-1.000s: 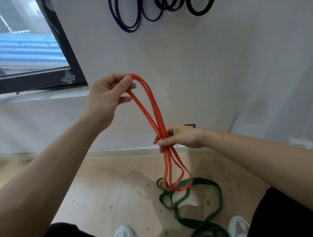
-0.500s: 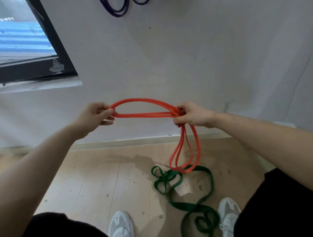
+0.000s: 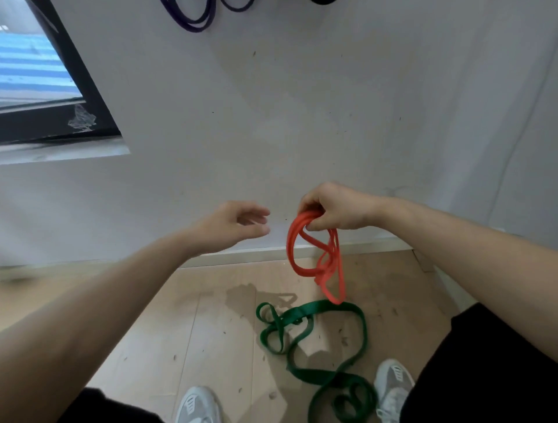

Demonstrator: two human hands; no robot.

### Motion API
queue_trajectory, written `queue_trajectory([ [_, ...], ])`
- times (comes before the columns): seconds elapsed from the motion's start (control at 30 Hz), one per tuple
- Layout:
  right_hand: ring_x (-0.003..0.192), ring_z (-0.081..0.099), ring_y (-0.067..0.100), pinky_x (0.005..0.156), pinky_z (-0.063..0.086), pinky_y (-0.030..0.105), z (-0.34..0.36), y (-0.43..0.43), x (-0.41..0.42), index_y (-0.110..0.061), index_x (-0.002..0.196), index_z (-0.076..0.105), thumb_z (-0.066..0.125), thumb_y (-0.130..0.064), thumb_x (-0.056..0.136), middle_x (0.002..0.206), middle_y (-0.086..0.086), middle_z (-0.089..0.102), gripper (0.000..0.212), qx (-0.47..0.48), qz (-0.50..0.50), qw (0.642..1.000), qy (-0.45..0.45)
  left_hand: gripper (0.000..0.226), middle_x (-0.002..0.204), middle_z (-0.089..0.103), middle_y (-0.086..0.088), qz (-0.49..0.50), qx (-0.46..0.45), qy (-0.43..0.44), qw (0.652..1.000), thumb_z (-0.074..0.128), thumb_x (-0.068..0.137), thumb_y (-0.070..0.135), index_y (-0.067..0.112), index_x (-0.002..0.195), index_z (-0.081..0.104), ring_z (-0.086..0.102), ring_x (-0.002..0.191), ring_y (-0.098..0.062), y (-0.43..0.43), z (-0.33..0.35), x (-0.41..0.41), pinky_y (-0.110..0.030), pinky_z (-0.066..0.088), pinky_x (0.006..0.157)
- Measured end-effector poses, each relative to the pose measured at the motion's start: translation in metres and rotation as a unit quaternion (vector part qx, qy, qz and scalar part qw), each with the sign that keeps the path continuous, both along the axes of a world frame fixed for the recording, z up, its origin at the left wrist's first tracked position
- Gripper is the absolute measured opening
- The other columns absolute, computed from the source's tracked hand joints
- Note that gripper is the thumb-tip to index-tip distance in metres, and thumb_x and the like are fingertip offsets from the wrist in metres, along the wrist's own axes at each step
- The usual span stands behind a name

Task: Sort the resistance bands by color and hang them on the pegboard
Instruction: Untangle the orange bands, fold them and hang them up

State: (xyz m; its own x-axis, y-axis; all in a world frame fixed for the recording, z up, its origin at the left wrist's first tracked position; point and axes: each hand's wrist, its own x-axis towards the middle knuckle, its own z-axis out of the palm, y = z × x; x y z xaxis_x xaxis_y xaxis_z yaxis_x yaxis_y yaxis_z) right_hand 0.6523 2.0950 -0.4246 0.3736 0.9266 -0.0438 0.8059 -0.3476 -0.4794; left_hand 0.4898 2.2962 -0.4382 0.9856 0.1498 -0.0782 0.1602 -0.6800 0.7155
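Observation:
My right hand [image 3: 335, 208] grips a bunched orange-red resistance band [image 3: 317, 259], whose loops dangle in front of the wall's baseboard. A short way to its left my left hand [image 3: 238, 223] hovers with loosely curled fingers and holds nothing. On the wooden floor below lies a tangled green band [image 3: 320, 338], stretching from under the orange one to between my shoes. Purple bands [image 3: 193, 21] hang on the white wall at the top edge; what they hang from is out of view.
A dark-framed window [image 3: 66, 90] sits at the upper left above a pale sill. My two grey shoes [image 3: 392, 383] stand at the bottom, the right one beside the green band's end. Another dark band [image 3: 323, 1] just shows at the top edge.
My left hand has let go of the orange band, which now hangs gathered from my right hand alone. Before, it was stretched between both hands.

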Motion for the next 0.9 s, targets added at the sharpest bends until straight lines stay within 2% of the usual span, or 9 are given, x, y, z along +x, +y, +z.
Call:
queue_trajectory([
  [0.1,0.08,0.067,0.013,0.073,0.057,0.03,0.003,0.0,-0.005,-0.015,0.104,0.064,0.078,-0.015,0.085,0.089,-0.001,0.07,0.023,0.021,0.002,1.0,0.002,0.051,0.123,0.067,0.009,-0.051,0.022,-0.004,0.998,0.072,0.089,0.044,0.024,0.135,0.059,0.062,0.112,-0.004,-0.029,-0.007,0.017,-0.017,0.047,0.093],
  [0.17,0.074,0.067,0.016,0.069,0.055,0.031,0.004,0.0,-0.007,-0.015,0.105,0.057,0.078,-0.013,0.085,0.084,0.002,0.071,0.029,0.035,0.002,0.999,0.034,0.033,0.105,0.073,0.003,-0.072,0.027,-0.02,0.997,0.072,0.09,0.042,0.021,0.116,0.069,0.067,0.096,-0.007,-0.04,-0.011,0.023,-0.024,0.053,0.087],
  [0.23,0.072,0.068,0.02,0.069,0.055,0.034,0.002,-0.002,-0.009,-0.014,0.106,0.053,0.077,-0.01,0.084,0.081,0.004,0.073,0.032,0.045,0.004,0.997,0.064,0.024,0.086,0.072,-0.005,-0.062,0.014,-0.035,0.997,0.07,0.092,0.037,0.014,0.099,0.071,0.066,0.077,-0.011,-0.04,-0.008,0.027,-0.03,0.052,0.076],
  [0.37,0.078,0.071,0.017,0.074,0.06,0.031,-0.006,-0.006,-0.009,-0.015,0.102,0.059,0.077,-0.007,0.083,0.085,0.002,0.073,0.027,0.062,-0.017,0.984,0.165,0.027,0.076,0.068,-0.002,-0.062,0.012,-0.041,0.997,0.066,0.095,0.038,0.01,0.093,0.069,0.066,0.07,-0.013,-0.034,0.004,0.025,-0.033,0.056,0.073],
  [0.47,0.079,0.067,0.014,0.079,0.057,0.03,-0.023,-0.002,-0.014,-0.015,0.089,0.066,0.076,-0.005,0.082,0.084,0.002,0.068,0.015,0.022,-0.017,0.983,0.182,0.027,0.076,0.063,0.0,-0.051,-0.005,-0.07,0.996,0.064,0.097,0.035,0.008,0.093,0.066,0.067,0.071,-0.013,-0.034,0.012,0.021,-0.048,0.059,0.079],
  [0.53,0.082,0.068,0.018,0.081,0.055,0.032,-0.04,0.0,-0.017,-0.012,0.087,0.068,0.075,-0.005,0.083,0.086,0.007,0.069,0.011,0.003,-0.018,0.982,0.188,0.021,0.074,0.059,0.0,-0.029,-0.041,-0.1,0.994,0.062,0.099,0.03,0.011,0.09,0.064,0.066,0.069,-0.014,-0.03,0.02,0.018,-0.052,0.059,0.081],
  [0.63,0.091,0.07,0.027,0.091,0.057,0.043,-0.052,0.002,-0.018,-0.012,0.09,0.069,0.074,-0.01,0.087,0.092,0.012,0.07,0.005,0.009,-0.038,0.976,0.212,0.016,0.074,0.057,-0.001,-0.01,-0.062,-0.132,0.989,0.062,0.099,0.029,0.016,0.091,0.066,0.063,0.069,-0.016,-0.018,0.032,0.011,-0.05,0.06,0.08],
  [0.77,0.096,0.072,0.028,0.097,0.057,0.043,-0.036,-0.001,-0.011,-0.011,0.098,0.067,0.069,-0.013,0.093,0.098,0.013,0.071,0.005,0.06,-0.066,0.959,0.268,0.026,0.075,0.058,-0.005,0.024,-0.051,-0.107,0.993,0.062,0.098,0.029,0.003,0.099,0.065,0.065,0.067,-0.014,-0.001,0.026,-0.001,-0.042,0.058,0.077],
  [0.9,0.094,0.071,0.037,0.098,0.055,0.052,-0.014,-0.008,-0.003,-0.004,0.108,0.064,0.067,-0.016,0.096,0.1,0.024,0.07,0.018,0.133,-0.088,0.937,0.31,0.016,0.078,0.059,-0.004,0.035,-0.087,-0.077,0.993,0.061,0.099,0.025,0.014,0.109,0.067,0.064,0.069,-0.015,0.011,0.022,-0.009,-0.036,0.059,0.076],
])
